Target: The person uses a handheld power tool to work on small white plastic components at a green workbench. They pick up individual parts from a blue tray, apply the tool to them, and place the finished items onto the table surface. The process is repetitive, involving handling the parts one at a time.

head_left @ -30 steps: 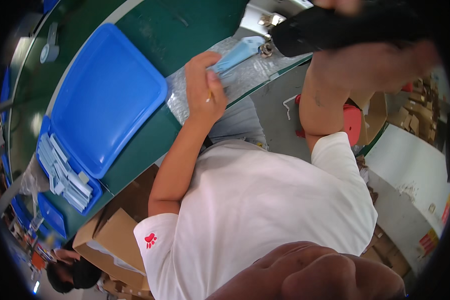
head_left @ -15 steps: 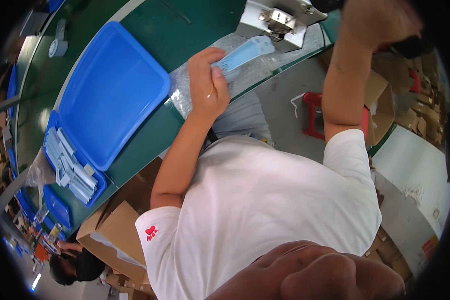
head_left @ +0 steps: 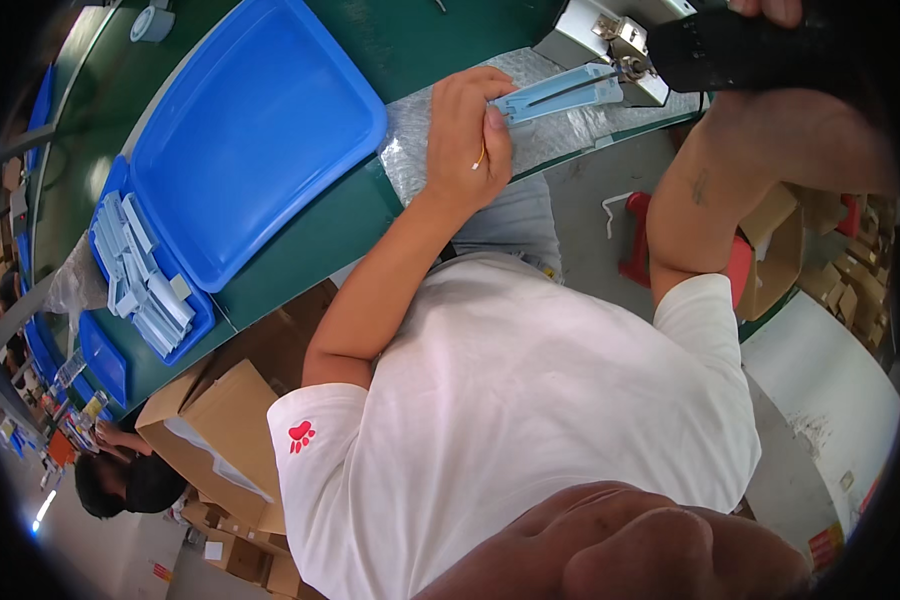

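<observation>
My left hand [head_left: 470,140] is closed around the near end of a long light blue plastic housing [head_left: 592,92]. A thin yellow wire with a small white connector [head_left: 477,163] sticks out beneath its fingers. At the upper right my right hand [head_left: 815,140] is wrapped round a black power screwdriver [head_left: 715,50], partly lost in the dark rim. Its long thin bit [head_left: 575,88] points left and lies over the housing's inner side, toward my left hand. Whether the tip touches a screw is too small to tell. A metal fixture [head_left: 625,45] stands just behind the screwdriver's nose.
A large blue tray [head_left: 365,120] lies on the green table [head_left: 300,255], left of my left hand. Beside it, a smaller blue tray [head_left: 206,318] holds several light blue parts [head_left: 140,270]. Bubble wrap [head_left: 410,150] covers the table's edge. A cardboard box [head_left: 225,420] stands below; another person sits farther left.
My right hand has brought the screwdriver down and left, so its bit now lies over the housing. My left hand still grips the housing, now tilted differently. The whole view has shifted slightly.
</observation>
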### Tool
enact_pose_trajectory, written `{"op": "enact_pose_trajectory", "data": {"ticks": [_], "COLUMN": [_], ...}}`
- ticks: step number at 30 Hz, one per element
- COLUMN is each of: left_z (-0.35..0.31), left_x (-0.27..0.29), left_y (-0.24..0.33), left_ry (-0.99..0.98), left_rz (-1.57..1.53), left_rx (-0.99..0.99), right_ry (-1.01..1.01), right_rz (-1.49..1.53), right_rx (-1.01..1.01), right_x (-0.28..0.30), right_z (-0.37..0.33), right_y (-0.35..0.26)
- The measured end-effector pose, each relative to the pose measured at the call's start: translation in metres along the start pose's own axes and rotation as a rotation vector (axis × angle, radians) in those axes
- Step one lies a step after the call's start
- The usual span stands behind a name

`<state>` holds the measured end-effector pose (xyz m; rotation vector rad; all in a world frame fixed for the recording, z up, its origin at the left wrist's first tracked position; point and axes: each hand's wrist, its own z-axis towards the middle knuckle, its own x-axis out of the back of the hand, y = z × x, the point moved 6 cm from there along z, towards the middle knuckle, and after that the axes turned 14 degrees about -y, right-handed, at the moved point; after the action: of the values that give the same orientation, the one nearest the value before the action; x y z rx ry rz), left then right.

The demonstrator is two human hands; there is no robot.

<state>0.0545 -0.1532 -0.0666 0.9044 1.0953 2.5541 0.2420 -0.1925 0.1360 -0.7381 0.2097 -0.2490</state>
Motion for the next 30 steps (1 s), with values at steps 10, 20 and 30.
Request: {"op": "enact_pose_trajectory", "data": {"ticks": [10,20,30], "left_z": [-0.001,-0.001,-0.003], "left_x": [-0.001,0.000,-0.002], "left_y": [-0.001,-0.001,-0.001], "left_ry": [0.002,-0.006,0.002], "left_rz": [-0.032,-0.022,-0.058], "left_rx": [0.010,0.011,0.012], "right_ry": [-0.019,-0.025,-0.068], "right_rz": [-0.031,-0.059,-0.089], "right_rx": [0.015,0.032,0.051], "right_x": [-0.005,-0.009,-0.015], "right_z": [0.000,-0.003,-0.013], "right_y": [0.010,0.014,0.009]}}
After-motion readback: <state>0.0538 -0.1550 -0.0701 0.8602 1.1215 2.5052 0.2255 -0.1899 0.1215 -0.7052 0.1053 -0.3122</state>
